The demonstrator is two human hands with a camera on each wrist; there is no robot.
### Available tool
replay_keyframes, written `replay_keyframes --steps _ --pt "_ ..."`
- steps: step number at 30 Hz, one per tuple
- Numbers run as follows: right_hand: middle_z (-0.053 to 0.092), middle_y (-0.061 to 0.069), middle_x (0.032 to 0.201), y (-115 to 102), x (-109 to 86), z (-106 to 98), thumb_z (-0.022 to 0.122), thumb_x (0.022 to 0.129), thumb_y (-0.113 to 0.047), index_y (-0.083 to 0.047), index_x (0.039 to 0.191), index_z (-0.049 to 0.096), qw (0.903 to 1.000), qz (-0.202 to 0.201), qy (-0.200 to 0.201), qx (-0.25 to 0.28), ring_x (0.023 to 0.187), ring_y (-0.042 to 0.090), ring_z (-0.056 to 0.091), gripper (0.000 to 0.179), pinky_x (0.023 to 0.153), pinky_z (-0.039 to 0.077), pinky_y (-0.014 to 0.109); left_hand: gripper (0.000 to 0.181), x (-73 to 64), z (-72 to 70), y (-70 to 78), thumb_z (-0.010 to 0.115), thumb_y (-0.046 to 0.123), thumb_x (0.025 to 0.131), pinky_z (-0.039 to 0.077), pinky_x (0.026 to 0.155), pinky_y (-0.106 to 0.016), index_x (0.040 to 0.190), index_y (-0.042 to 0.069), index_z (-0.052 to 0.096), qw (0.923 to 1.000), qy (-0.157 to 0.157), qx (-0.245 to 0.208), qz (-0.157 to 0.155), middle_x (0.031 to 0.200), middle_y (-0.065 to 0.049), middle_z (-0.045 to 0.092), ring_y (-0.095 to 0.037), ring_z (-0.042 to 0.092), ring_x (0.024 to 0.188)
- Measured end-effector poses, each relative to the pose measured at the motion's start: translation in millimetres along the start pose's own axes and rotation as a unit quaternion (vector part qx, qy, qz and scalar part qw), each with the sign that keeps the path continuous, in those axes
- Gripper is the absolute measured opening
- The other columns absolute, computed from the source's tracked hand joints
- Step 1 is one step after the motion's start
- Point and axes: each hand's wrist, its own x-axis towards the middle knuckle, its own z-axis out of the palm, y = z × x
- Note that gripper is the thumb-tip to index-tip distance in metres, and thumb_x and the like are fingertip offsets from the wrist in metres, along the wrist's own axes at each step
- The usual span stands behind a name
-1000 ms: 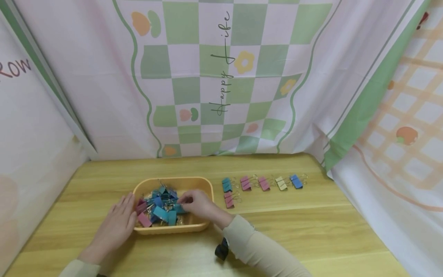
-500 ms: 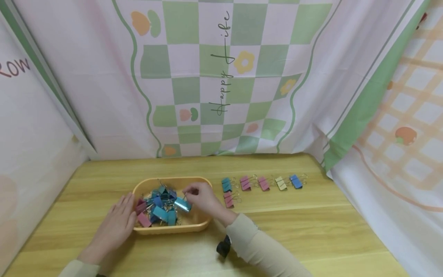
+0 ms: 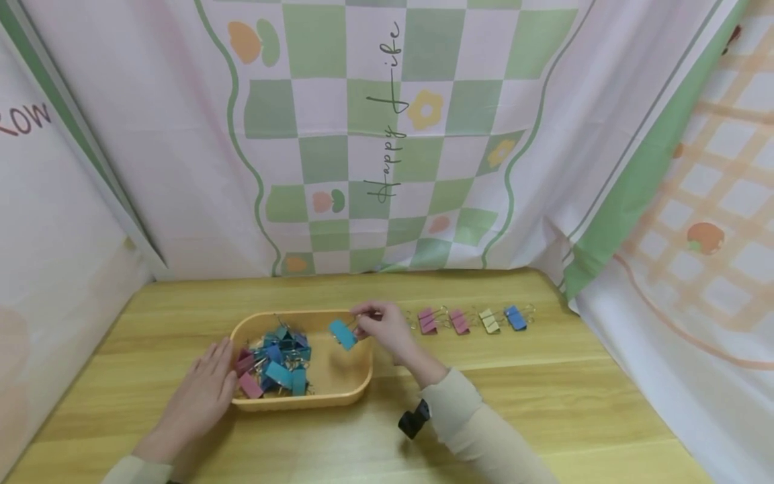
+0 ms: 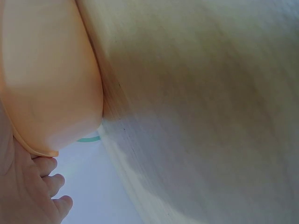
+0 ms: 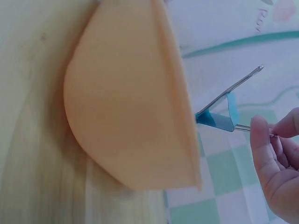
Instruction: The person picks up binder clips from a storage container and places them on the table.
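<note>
A teal binder clip (image 3: 343, 334) hangs over the right end of the orange tray (image 3: 302, 403), and my right hand (image 3: 387, 329) pinches it by one wire handle. In the right wrist view, thumb and fingertips grip that handle while the clip's other handle (image 5: 233, 89) sticks out free. My left hand (image 3: 202, 383) lies with fairly straight fingers against the tray's left rim; in the left wrist view its fingertips (image 4: 56, 184) show just past the rim. Inside the tray, a heap of blue, teal, purple and pink binder clips (image 3: 275, 363) fills the left half.
Right of the tray, a row of binder clips lies on the wooden table (image 3: 514, 403): two pink ones (image 3: 427, 321), a yellow one (image 3: 490, 321) and a blue one (image 3: 516, 318). The right hand covers the row's near end. A printed curtain (image 3: 393, 154) hangs behind the table.
My right hand has lifted the teal binder clip out of the heap and moved right and up with it to the tray's right rim. The left hand has stayed in place.
</note>
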Motion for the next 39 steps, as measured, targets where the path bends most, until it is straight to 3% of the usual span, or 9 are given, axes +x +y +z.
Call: replay_keyframes --steps 5,12,18,21,28,35,39 --pt "0.061 0.022 0.084 2.4 -3.1 -17.1 0.052 0.085 0.005 0.012 0.102 0.06 0.999 0.018 0.038 0.012 0.066 0.02 0.063 0.021 0.067 0.055 0.034 0.054 -0.8 1.7 -2.0 0.035 0.021 0.099 0.017 0.103 -0.059 0.14 -0.011 0.022 1.0 0.006 -0.002 0.005 0.144 -0.029 0.021 -0.046 0.02 0.13" --pt "0.062 0.015 0.078 8.0 -9.2 -42.3 0.053 0.086 0.003 0.01 0.099 0.061 0.9964 0.021 0.077 0.028 0.065 0.02 0.063 0.017 0.069 0.055 0.041 0.054 -0.7 3.3 -3.3 0.033 0.023 0.1 0.015 0.103 -0.059 0.141 -0.01 0.02 1.0 -0.001 -0.006 -0.002 0.145 -0.028 0.019 -0.046 0.018 0.131" --pt "0.061 0.017 0.084 16.0 -16.0 -68.0 0.052 0.09 -0.002 0.008 0.1 0.058 0.9935 0.041 0.101 0.031 0.065 0.016 0.063 0.016 0.061 0.054 0.026 0.054 -0.8 2.2 -2.0 0.033 0.022 0.099 0.015 0.103 -0.06 0.14 -0.012 0.021 1.0 0.003 -0.009 0.001 0.145 -0.029 0.019 -0.046 0.018 0.13" --pt "0.062 0.016 0.082 20.8 -18.8 -79.8 0.051 0.09 -0.001 0.01 0.101 0.057 0.9919 0.046 0.112 0.038 0.064 0.015 0.063 0.017 0.061 0.054 0.027 0.053 -0.5 1.7 -1.5 0.034 0.021 0.099 0.016 0.103 -0.06 0.139 -0.012 0.022 0.9999 0.007 -0.007 0.003 0.145 -0.029 0.02 -0.047 0.019 0.13" --pt "0.063 0.021 0.09 34.1 -25.3 -103.5 0.05 0.09 0.002 0.016 0.105 0.051 0.9892 0.043 0.12 0.072 0.069 0.019 0.064 0.02 0.071 0.055 0.036 0.054 -0.1 1.9 -1.8 0.034 0.022 0.099 0.016 0.103 -0.06 0.14 -0.011 0.021 1.0 0.002 -0.004 0.005 0.145 -0.028 0.019 -0.046 0.018 0.13" --pt "0.058 0.018 0.093 46.3 -34.7 -120.0 0.049 0.091 0.002 0.016 0.106 0.049 0.9869 0.062 0.141 0.048 0.072 0.018 0.062 0.021 0.073 0.055 0.032 0.054 0.0 1.7 -1.6 0.035 0.022 0.099 0.017 0.103 -0.059 0.14 -0.011 0.022 1.0 0.006 -0.006 0.004 0.144 -0.028 0.021 -0.046 0.02 0.13" --pt "0.051 0.026 0.109 55.4 -38.6 -126.3 0.049 0.091 0.001 0.018 0.109 0.047 0.9853 0.082 0.143 0.046 0.077 0.02 0.062 0.025 0.074 0.054 0.029 0.054 -0.1 1.2 -1.3 0.035 0.022 0.099 0.017 0.103 -0.06 0.14 -0.011 0.022 0.9999 0.007 -0.005 0.006 0.144 -0.028 0.021 -0.047 0.02 0.13"
